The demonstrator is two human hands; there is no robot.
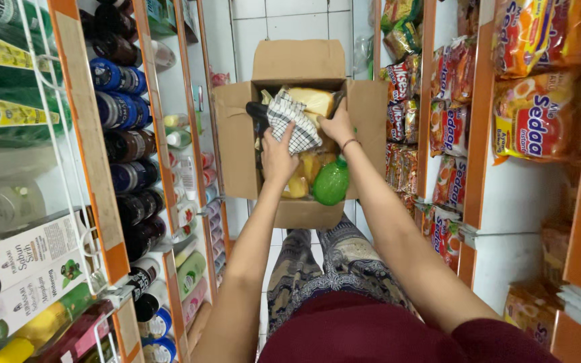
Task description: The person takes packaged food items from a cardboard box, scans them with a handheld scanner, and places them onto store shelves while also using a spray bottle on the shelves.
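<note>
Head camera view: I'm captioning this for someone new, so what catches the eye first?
An open cardboard box sits dead centre in a narrow shop aisle, with both hands reaching in. The left hand rests on a checked cloth; the right hand is beside it. A green bottle pokes out below.

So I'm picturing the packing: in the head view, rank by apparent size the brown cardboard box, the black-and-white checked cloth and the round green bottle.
1. brown cardboard box
2. black-and-white checked cloth
3. round green bottle, only slightly smaller than the cloth

Narrow shop aisle, orange-edged shelves (95,161) on both sides, white tiled wall (290,20) and floor (277,238)
</note>
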